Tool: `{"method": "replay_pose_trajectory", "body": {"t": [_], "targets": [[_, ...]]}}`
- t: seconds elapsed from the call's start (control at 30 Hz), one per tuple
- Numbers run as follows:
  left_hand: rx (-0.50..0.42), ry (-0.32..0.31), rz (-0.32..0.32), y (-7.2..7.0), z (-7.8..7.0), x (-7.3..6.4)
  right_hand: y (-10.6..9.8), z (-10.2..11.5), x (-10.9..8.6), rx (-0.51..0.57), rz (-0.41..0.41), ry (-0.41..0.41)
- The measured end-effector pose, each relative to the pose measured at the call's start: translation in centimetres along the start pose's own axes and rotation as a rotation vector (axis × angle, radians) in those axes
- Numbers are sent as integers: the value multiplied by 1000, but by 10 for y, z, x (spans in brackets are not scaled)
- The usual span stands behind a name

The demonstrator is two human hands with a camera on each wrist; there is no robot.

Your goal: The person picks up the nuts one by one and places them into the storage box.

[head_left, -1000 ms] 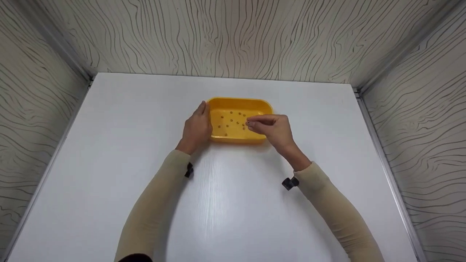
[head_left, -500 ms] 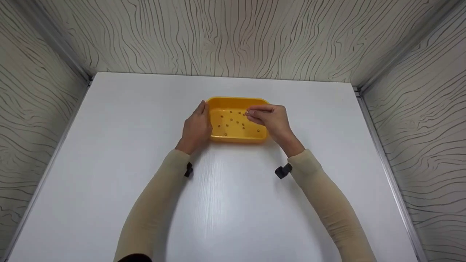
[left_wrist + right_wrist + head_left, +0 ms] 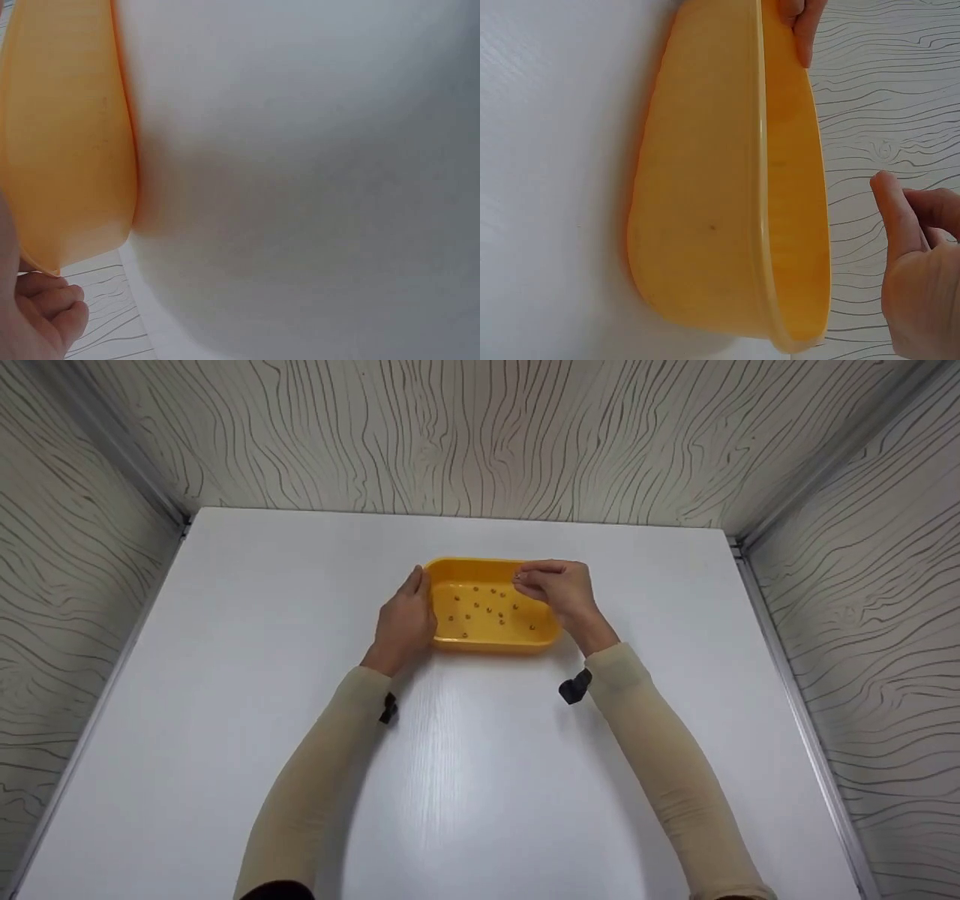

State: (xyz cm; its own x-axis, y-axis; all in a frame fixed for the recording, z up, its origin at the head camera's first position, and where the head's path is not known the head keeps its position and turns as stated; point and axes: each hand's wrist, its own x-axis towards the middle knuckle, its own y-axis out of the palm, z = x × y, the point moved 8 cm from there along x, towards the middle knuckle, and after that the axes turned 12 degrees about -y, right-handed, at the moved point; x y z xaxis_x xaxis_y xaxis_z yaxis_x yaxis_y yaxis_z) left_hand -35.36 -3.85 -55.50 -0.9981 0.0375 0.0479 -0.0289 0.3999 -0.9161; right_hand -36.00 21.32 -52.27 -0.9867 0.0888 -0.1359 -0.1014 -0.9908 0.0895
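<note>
A yellow plastic tub (image 3: 495, 646) stands on the white table, with several small shiny bead-like pieces (image 3: 489, 610) scattered over its floor. My left hand (image 3: 405, 622) grips the tub's left end; in the left wrist view its curled fingers (image 3: 56, 300) lie at the rim's corner. Over the tub's far right part, my right hand (image 3: 564, 589) pinches a tiny piece (image 3: 518, 577) between thumb and index finger, mostly covered by the fingertips. In the right wrist view, my right hand (image 3: 922, 277) is raised beyond the tub's rim (image 3: 761, 195), its thumb and index finger bent toward each other.
The white tabletop (image 3: 480, 780) spreads around the tub. Behind it rises a wood-grain patterned wall (image 3: 465, 442), with similar panels at both sides. Small black devices (image 3: 576, 687) are worn at both wrists.
My right hand has moved away from me, from low over the tub's middle to its far rim, keeping its pinch. Pieces it covered now show. My left hand stays on the tub.
</note>
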Motion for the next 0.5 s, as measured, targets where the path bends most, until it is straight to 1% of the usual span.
{"method": "replay_pose_trajectory", "body": {"t": [0.13, 0.27, 0.43, 0.5], "targets": [[-2, 8, -8, 0, 0, 0, -1, -6, 3, -61, -1, 24], [-5, 16, -14, -1, -1, 0, -2, -12, 5, -110, -6, 31], [-15, 13, -7, 0, -1, -1, -3, -18, 4, -112, -26, 30], [-27, -6, 7, 1, 0, 0, -4, -20, 4, -108, -33, 32]]}}
